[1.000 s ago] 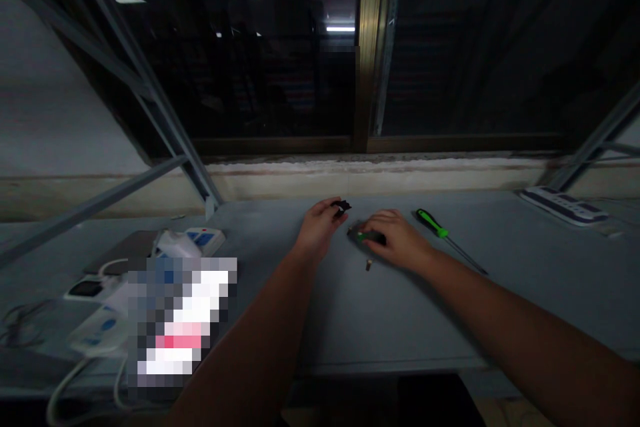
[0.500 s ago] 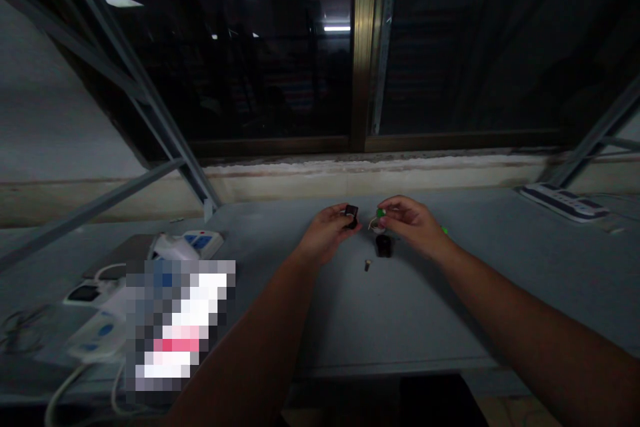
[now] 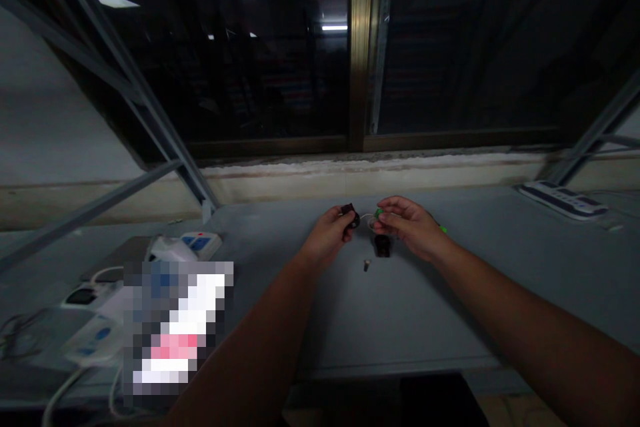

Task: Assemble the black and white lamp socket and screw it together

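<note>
The left hand (image 3: 327,235) pinched a small black part (image 3: 350,217) up above the desk (image 3: 450,320). The right hand (image 3: 407,227) pinched a green bit (image 3: 379,213) with a thin wire (image 3: 367,217) beside it. A black block (image 3: 383,246) lay on the desk just below.

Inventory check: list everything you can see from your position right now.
black plastic part: 1, black, pinched in left hand
wired green part: 1, green with pale wire, pinched in right hand
black block: 1, black, on grey table below the hands
screw: 1, metallic, on table nearer you
green object: 1, green, mostly hidden past right hand
power strip: 1, white, far right of table
power strips: at least 2, white, left of table, partly behind a pixelated patch
window: 1, dark, straight ahead
steel struts: several, grey, both sides
forearms: 2, bare, reaching in from below
</note>
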A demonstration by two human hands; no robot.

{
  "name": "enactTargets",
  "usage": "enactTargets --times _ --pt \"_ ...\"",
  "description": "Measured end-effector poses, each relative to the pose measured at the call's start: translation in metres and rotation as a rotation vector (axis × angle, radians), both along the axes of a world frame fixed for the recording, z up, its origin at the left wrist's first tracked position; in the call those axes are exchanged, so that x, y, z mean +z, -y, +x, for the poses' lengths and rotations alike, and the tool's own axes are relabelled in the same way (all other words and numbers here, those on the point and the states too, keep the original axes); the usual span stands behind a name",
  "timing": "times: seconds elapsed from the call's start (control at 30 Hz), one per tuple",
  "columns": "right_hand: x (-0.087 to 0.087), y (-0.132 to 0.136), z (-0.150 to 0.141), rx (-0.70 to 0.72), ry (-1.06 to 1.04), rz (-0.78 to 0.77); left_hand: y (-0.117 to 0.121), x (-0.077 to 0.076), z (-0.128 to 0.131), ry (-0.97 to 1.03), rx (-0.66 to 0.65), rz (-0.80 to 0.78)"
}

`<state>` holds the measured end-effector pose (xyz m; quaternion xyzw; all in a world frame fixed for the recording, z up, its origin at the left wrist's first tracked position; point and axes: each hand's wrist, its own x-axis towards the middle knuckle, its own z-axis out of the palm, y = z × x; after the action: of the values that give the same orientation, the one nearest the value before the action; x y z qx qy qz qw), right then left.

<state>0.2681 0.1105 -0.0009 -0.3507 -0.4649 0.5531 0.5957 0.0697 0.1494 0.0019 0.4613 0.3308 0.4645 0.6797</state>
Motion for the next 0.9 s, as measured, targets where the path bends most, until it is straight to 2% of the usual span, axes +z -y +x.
enactTargets --times 0.27,0.57,0.9 --pt "0.005 0.002 0.0 0.043 -0.049 -0.018 0.009 0.007 0.0 -0.053 -0.029 0.094" --pt "0.001 0.0 0.002 0.057 -0.004 0.034 0.012 0.01 0.001 -0.032 -0.045 0.04" --pt "-0.013 -0.006 0.002 -0.013 0.303 0.313 0.01 0.007 0.002 0.015 -0.029 0.039"
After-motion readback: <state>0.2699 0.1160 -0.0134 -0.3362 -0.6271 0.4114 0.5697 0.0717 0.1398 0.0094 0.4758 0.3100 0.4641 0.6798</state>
